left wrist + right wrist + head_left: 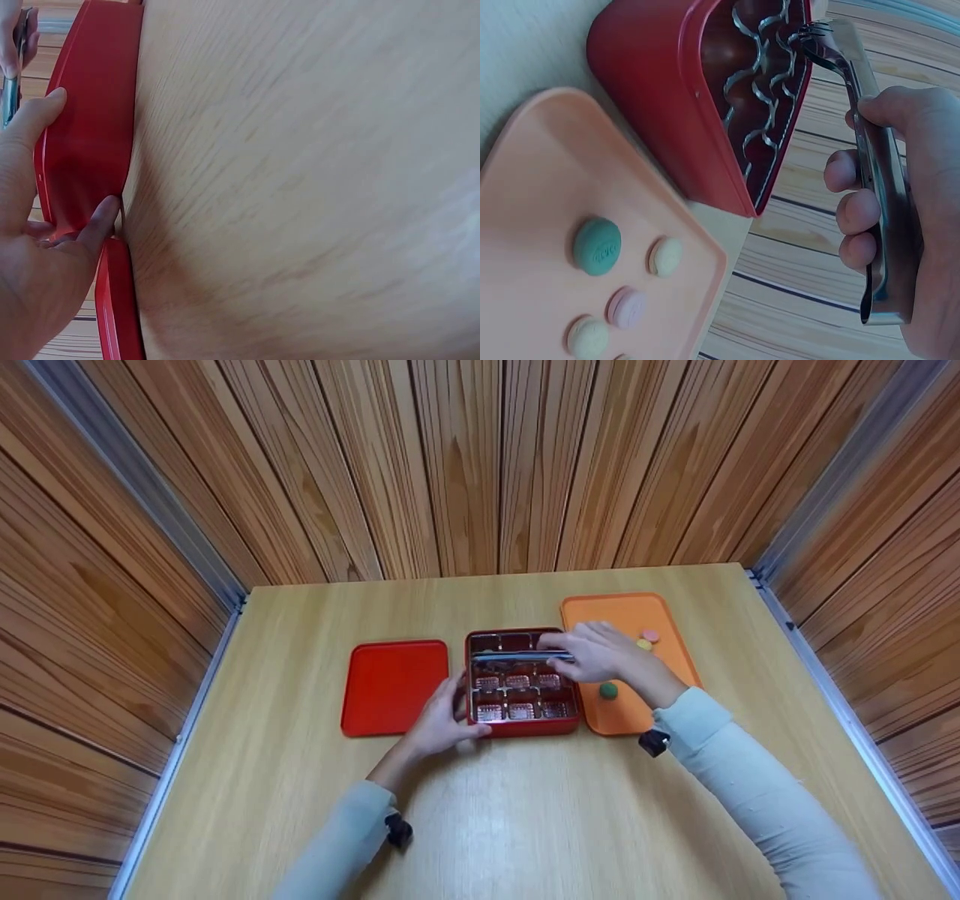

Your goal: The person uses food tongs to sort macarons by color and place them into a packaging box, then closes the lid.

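A red box (523, 728) with a clear compartment insert (517, 681) stands mid-table. My left hand (439, 722) grips its near left corner, thumb on the front wall and fingers along the left side. Metal tongs (881, 202) are held in my right hand (592, 651), thumb on one arm and curled fingers on the other. In the head view the tongs lie across above the box's far rows, tips toward the left. Whether their tips pinch anything cannot be made out. Below the right wrist, a green macaron (598, 246) sits on an orange tray (622, 720).
A red lid (394, 690) lies left of the box. Also on the orange tray are a pink macaron (627, 307) and cream-yellow macarons (665, 256). Wood-plank walls (450, 472) border the table at the back and sides.
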`<state>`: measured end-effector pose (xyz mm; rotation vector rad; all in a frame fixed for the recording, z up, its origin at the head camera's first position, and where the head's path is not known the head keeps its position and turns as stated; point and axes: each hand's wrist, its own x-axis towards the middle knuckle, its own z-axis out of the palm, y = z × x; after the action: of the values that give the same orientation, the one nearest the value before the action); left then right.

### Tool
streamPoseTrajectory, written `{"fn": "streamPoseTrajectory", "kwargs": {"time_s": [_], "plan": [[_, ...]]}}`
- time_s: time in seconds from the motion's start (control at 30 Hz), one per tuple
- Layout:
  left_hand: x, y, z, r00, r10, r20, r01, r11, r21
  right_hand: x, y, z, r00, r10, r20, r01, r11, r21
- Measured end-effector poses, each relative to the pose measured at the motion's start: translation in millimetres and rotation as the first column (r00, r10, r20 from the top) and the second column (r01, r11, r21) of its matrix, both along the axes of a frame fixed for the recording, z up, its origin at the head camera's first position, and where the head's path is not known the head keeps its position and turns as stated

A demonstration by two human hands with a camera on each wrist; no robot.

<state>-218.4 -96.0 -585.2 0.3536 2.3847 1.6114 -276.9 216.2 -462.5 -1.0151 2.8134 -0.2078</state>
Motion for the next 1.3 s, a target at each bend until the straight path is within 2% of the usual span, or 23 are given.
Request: {"fn": "streamPoseTrajectory", "kwargs": {"time_s": [0.27, 0.63, 0.87, 1.3], "plan": [[0.0, -0.4, 0.9, 1.000, -0.002, 0.014, 0.002, 1.000, -0.001, 5.1, -7.1, -3.7, 0.998, -0.059, 0.035, 0.057, 0.997, 0.054], [0.7, 0.1, 2.6, 1.000, 0.011, 0.028, -0.010, 0.999, -0.031, 2.0, -8.3, -8.7, 1.000, -0.022, 0.015, 0.022, 0.999, 0.043], [1.5, 0.4, 2.2, 0.999, -0.001, 0.038, 0.000, 1.000, 0.022, 4.3, -7.6, -9.7, 0.998, -0.068, 0.018, 0.067, 0.996, 0.063], [0.2, -0.4, 1.0, 0.999, -0.004, 0.032, 0.004, 1.000, 0.008, 4.5, -0.9, -8.8, 0.992, -0.112, 0.051, 0.110, 0.993, 0.033]]}}
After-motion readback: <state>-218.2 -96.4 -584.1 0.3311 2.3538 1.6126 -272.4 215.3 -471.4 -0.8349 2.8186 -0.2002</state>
